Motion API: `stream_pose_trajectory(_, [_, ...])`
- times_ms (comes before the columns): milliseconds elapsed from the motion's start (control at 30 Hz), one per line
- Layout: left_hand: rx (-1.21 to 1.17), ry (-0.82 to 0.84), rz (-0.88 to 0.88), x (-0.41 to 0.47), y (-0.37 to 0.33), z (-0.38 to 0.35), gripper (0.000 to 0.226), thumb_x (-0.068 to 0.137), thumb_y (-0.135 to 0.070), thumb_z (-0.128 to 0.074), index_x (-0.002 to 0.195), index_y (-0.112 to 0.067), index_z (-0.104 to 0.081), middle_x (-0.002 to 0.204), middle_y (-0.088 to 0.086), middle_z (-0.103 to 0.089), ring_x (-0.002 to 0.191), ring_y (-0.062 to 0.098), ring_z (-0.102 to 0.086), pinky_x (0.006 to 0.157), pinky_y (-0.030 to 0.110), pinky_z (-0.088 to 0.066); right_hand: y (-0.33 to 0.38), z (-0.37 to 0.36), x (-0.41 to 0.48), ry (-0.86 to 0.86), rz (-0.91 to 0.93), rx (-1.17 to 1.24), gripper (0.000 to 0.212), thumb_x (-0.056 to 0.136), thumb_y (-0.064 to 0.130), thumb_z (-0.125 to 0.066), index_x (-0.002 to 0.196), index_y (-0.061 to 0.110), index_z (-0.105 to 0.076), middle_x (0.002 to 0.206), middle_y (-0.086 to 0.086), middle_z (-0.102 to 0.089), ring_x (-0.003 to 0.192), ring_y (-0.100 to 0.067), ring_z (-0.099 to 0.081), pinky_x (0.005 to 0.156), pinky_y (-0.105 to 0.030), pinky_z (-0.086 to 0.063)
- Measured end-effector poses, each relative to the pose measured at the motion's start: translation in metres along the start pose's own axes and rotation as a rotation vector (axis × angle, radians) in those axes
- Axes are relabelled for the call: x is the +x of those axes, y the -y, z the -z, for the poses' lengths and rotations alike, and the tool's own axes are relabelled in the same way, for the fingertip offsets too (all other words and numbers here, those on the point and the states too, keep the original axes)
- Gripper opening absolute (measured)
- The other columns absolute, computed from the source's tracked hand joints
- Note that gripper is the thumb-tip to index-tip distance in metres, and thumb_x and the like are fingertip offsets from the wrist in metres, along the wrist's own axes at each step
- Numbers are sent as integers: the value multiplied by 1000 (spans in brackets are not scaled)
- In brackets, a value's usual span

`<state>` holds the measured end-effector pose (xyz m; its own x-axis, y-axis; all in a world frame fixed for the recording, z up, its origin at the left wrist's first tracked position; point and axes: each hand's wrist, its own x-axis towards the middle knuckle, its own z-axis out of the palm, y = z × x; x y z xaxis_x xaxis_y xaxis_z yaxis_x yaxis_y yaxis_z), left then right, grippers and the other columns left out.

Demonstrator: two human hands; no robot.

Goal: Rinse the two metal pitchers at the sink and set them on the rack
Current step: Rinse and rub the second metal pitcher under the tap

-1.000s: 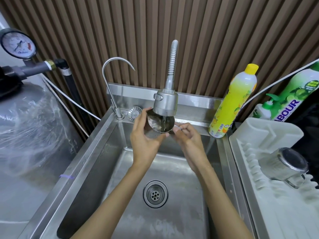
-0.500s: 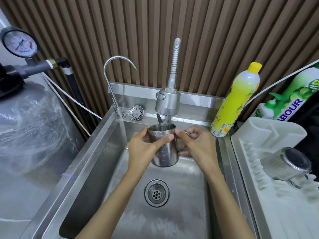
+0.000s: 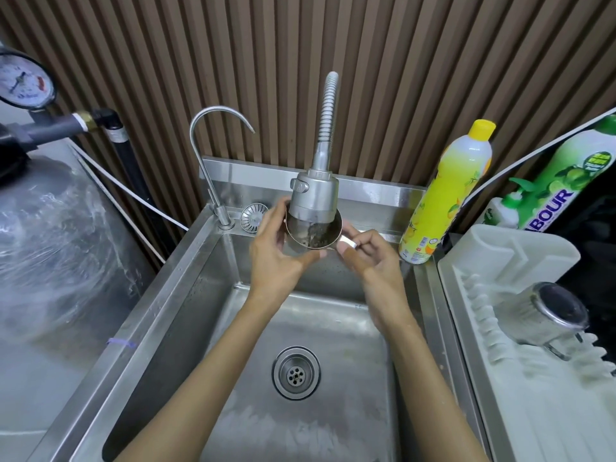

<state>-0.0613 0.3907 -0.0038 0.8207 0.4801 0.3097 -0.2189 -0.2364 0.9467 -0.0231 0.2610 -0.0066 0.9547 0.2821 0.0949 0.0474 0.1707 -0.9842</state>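
Note:
A small metal pitcher point(image 3: 313, 235) is raised right under the spray head point(image 3: 313, 195) of the flexible faucet, mouth tilted toward me, with water running into it. My left hand point(image 3: 278, 258) wraps around its left side and bottom. At the pitcher's right side my right hand point(image 3: 370, 258) pinches the handle. The second metal pitcher point(image 3: 543, 316) lies on its side on the white dish rack point(image 3: 493, 255) at the right, its bottom facing me.
The steel sink point(image 3: 186, 278) has a drain point(image 3: 296, 373) below my hands. A thin gooseneck tap point(image 3: 213, 135) and a strainer point(image 3: 253, 217) stand at the back left. A yellow soap bottle point(image 3: 446, 195) and green refill pouch point(image 3: 553, 181) stand right; a wrapped tank point(image 3: 56, 248) left.
The pitcher went from upright and lower in the sink back up under the spray head, tilted toward me. Both hands rose with it.

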Motion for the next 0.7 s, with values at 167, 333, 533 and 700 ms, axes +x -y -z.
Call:
stream_pose_trajectory(167, [228,-30,-157,-7,-16,17,76,47,-41,-82,118,-39,-52,106,-24,-45,102,-12,-49,90,3,-36,-6,-13,-8,16,-144,198,16,89,6,-57,75,7,-50,92,-12,-66,107,-32,-63,92,-45,-53])
stream_pose_trajectory(333, [298,-101,-11,-9,-12,22,73,46,-49,-87,112,-27,-63,92,-12,-46,90,1,-53,76,0,-37,14,-16,-11,-39,-149,-16,19,85,17,-66,72,10,-54,72,-3,-72,72,-17,-72,61,-33,-60])
stream_pose_trajectory(533, [118,24,230,-18,-7,16,31,57,-41,-86,82,-38,-68,85,-11,-71,74,-8,-64,68,1,-43,40,-9,-14,-184,-51,-485,26,79,26,-73,63,17,-54,69,-4,-70,62,-14,-69,52,-24,-52])
stream_pose_trajectory(700, [-175,165,338,-22,3,8,48,58,-16,-87,102,-22,-70,94,-4,-75,92,7,-68,79,15,-49,42,-5,-21,-192,100,-729,24,81,23,-70,66,23,-52,75,5,-65,80,-14,-64,74,-29,-50])
